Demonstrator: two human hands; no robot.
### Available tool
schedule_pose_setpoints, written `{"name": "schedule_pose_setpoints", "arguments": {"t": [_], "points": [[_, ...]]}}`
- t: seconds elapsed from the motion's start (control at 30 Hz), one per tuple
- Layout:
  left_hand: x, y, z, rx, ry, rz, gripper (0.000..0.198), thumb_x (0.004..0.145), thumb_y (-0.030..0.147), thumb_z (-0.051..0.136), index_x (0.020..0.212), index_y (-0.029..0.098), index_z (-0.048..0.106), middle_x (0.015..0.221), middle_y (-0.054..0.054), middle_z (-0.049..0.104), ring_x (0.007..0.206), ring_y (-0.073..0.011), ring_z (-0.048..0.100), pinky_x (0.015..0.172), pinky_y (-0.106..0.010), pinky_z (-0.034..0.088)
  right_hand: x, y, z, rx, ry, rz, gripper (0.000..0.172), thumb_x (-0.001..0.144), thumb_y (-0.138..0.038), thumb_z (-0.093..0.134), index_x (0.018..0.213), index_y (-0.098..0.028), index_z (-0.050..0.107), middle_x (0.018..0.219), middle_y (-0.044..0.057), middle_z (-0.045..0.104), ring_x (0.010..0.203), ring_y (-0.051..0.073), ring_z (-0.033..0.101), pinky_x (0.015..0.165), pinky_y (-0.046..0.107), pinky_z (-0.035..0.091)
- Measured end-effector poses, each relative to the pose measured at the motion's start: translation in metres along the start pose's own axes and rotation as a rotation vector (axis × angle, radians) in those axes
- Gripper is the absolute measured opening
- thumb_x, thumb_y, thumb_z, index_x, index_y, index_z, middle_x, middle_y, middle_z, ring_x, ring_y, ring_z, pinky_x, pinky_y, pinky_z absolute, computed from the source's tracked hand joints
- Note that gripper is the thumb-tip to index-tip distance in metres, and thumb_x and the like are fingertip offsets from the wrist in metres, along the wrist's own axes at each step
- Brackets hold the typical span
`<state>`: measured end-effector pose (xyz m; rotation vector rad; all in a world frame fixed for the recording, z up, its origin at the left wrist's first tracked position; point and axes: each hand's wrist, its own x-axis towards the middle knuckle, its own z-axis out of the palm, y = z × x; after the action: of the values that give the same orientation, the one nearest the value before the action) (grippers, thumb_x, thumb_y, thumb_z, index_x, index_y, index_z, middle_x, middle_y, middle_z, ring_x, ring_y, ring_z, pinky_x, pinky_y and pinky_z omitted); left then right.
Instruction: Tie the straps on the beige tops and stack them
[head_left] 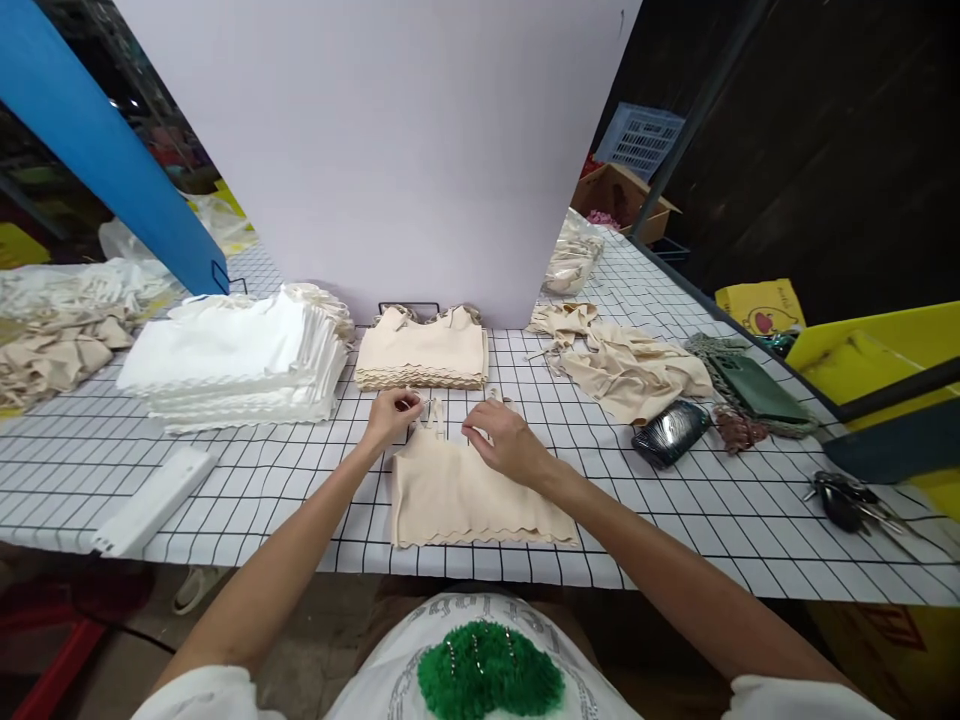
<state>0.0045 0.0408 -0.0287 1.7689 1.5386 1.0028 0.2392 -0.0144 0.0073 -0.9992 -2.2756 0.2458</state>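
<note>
A beige camisole top [480,495] with a wavy hem lies flat before me, its thin straps pointing away from me. At its upper left, my left hand [391,418] is closed in a pinch on a strap. My right hand [511,440] hovers over the top's upper right part, thumb and forefinger brought together; whatever they hold is too small to make out. Just beyond both hands sits a neat stack of beige tops [421,350] with scalloped hems.
A tall stack of white tops [225,350] stands left, behind a white power strip [156,500]. On the right lie loose beige garments [630,365], a black wrapped bundle [671,432], a green phone [765,386] and keys [851,503]. A pale upright board [397,150] rises behind.
</note>
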Motion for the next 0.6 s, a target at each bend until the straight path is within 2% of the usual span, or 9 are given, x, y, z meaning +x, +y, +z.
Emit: {"name": "schedule_pose_setpoints", "arguments": {"t": [0.07,0.13,0.2,0.27,0.37,0.47,0.6], "points": [[-0.007,0.003,-0.005,-0.041,-0.008,0.019,0.018,0.074,0.035,0.069,0.073,0.018,0.072,0.078,-0.004,0.069,0.062,-0.0138,0.058,0.061,-0.027,0.048,0.015,0.007,0.006,0.118,0.02,0.019,0.028,0.094,-0.007,0.047,0.098,-0.019,0.072,0.098,0.011,0.073,0.095,0.024,0.064,0.083,0.039,0.053],[-0.014,0.008,-0.01,-0.074,-0.019,0.081,0.018,0.075,0.036,0.07,0.077,0.019,0.075,0.079,-0.004,0.068,0.066,-0.0144,0.058,0.061,-0.027,0.047,0.035,0.012,0.013,0.196,-0.021,0.001,0.042,0.087,0.0,0.045,0.11,-0.021,0.073,0.112,0.011,0.073,0.109,0.024,0.062,0.093,0.042,0.051],[-0.019,0.014,-0.014,-0.092,-0.042,0.173,0.017,0.077,0.034,0.069,0.078,0.019,0.076,0.078,-0.005,0.067,0.067,-0.0147,0.058,0.061,-0.027,0.046,0.057,0.015,0.02,0.257,-0.146,-0.031,0.052,0.08,0.003,0.049,0.119,-0.022,0.072,0.118,0.009,0.072,0.119,0.025,0.058,0.101,0.044,0.048],[-0.023,0.019,-0.018,-0.073,-0.066,0.242,0.014,0.079,0.03,0.067,0.077,0.019,0.077,0.077,-0.005,0.067,0.066,-0.0146,0.057,0.06,-0.027,0.045,0.076,0.017,0.026,0.299,-0.298,-0.04,0.052,0.075,0.0,0.057,0.12,-0.022,0.072,0.115,0.008,0.073,0.117,0.025,0.058,0.1,0.042,0.048],[-0.025,0.023,-0.021,0.024,-0.081,0.256,0.011,0.079,0.025,0.067,0.076,0.02,0.077,0.072,-0.003,0.066,0.063,-0.0141,0.056,0.058,-0.026,0.042,0.094,0.021,0.028,0.317,-0.519,0.015,0.035,0.071,-0.009,0.07,0.104,-0.018,0.077,0.089,0.004,0.075,0.089,0.02,0.063,0.081,0.032,0.05],[-0.026,0.025,-0.023,0.125,-0.091,0.279,0.01,0.078,0.019,0.066,0.073,0.019,0.075,0.067,-0.002,0.064,0.061,-0.0135,0.056,0.059,-0.026,0.041,0.1,0.027,0.016,0.363,-0.623,0.086,0.011,0.072,-0.022,0.076,0.081,-0.015,0.077,0.071,0.0,0.068,0.07,0.015,0.058,0.065,0.026,0.042],[-0.028,0.026,-0.021,0.214,-0.092,0.332,0.013,0.078,0.013,0.064,0.074,0.019,0.075,0.069,-0.002,0.065,0.061,-0.0131,0.056,0.06,-0.026,0.043,0.095,0.033,-0.016,0.504,-0.614,0.134,0.025,0.077,-0.039,0.074,0.068,-0.016,0.07,0.069,0.001,0.067,0.071,0.014,0.058,0.069,0.027,0.043]]}}
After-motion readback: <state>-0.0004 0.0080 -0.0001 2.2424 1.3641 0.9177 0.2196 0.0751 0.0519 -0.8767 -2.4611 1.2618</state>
